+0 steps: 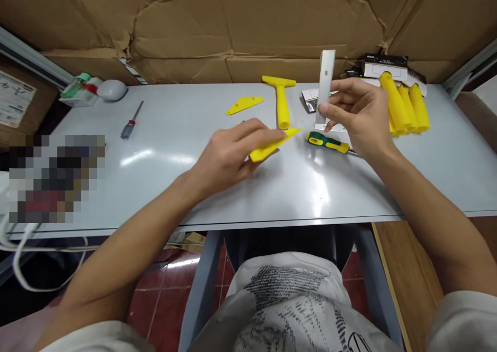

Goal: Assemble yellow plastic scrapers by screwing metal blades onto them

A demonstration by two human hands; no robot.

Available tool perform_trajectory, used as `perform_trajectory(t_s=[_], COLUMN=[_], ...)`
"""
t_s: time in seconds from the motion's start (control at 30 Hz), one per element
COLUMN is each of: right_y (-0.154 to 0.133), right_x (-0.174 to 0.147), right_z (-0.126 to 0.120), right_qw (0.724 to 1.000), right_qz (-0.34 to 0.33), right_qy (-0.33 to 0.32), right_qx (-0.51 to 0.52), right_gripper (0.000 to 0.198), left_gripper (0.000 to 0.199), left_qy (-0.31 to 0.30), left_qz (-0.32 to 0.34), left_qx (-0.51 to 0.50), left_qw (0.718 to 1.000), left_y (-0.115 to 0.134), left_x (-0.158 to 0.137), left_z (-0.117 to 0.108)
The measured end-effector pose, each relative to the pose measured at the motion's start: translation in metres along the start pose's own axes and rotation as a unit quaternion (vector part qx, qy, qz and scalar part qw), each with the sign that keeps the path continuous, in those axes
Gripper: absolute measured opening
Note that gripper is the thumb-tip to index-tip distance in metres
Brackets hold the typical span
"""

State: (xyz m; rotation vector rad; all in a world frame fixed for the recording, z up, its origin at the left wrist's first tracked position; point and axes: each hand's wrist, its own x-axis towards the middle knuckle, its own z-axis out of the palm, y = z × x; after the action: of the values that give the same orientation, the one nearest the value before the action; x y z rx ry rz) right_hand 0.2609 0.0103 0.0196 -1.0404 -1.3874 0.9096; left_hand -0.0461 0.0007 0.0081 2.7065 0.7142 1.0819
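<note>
My left hand (pixel 236 147) is closed around a thin yellow plastic piece (pixel 266 150), held tilted above the table, its pointed end to the right. In my right hand (pixel 363 111) a flat silver strip (pixel 326 77) is pinched upright between thumb and fingers. Behind my left hand lie a flat yellow plate (pixel 245 104) with small holes and a yellow T-shaped scraper handle (pixel 282 103). A green and yellow screwdriver (pixel 328 142) rests below my right hand, its shaft partly hidden. Another silver strip (pixel 330 127) lies beneath the held one.
Several yellow tube handles (pixel 404 103) are piled at the right, near black and white packets (pixel 386 66). A small screwdriver (pixel 132 121) lies at the left. A white rounded object (pixel 112 89) stands by small boxes (pixel 79 90). Cardboard (pixel 186 26) walls the back.
</note>
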Motion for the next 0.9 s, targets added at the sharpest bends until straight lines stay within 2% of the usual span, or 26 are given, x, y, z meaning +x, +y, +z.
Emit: perform_trajectory(t_s=[0.1, 0.23, 0.37, 0.47, 0.57, 0.77, 0.9], right_y=[-0.001, 0.005, 0.007, 0.008, 0.011, 0.016, 0.019], right_x=[-0.004, -0.007, -0.012, -0.015, -0.017, -0.021, -0.020], right_z=[0.003, 0.003, 0.003, 0.005, 0.011, 0.014, 0.011], right_qw=[0.998, 0.977, 0.917, 0.879, 0.852, 0.851, 0.846], right_qz=[-0.023, -0.120, -0.231, -0.291, -0.321, -0.323, -0.340], right_qy=[0.001, -0.013, -0.017, -0.069, -0.089, -0.097, -0.110], right_qx=[-0.057, -0.178, -0.326, -0.371, -0.403, -0.402, -0.396], right_gripper=[0.051, 0.047, 0.027, 0.029, 0.031, 0.032, 0.029], left_gripper=[0.045, 0.057, 0.060, 0.056, 0.046, 0.035, 0.031], left_qy=[-0.042, -0.056, -0.067, -0.065, -0.045, 0.001, 0.021], left_qz=[0.031, 0.079, 0.014, -0.032, -0.036, -0.028, -0.049], left_qx=[0.088, 0.076, 0.081, 0.081, 0.077, 0.048, 0.030], left_qw=[0.995, 0.992, 0.994, 0.994, 0.995, 0.998, 0.998], left_y=[-0.003, -0.009, -0.007, -0.003, -0.002, -0.003, -0.003], left_x=[-0.004, -0.005, -0.006, -0.007, -0.007, -0.006, -0.004], left_z=[0.007, 0.017, 0.019, 0.019, 0.020, 0.020, 0.020])
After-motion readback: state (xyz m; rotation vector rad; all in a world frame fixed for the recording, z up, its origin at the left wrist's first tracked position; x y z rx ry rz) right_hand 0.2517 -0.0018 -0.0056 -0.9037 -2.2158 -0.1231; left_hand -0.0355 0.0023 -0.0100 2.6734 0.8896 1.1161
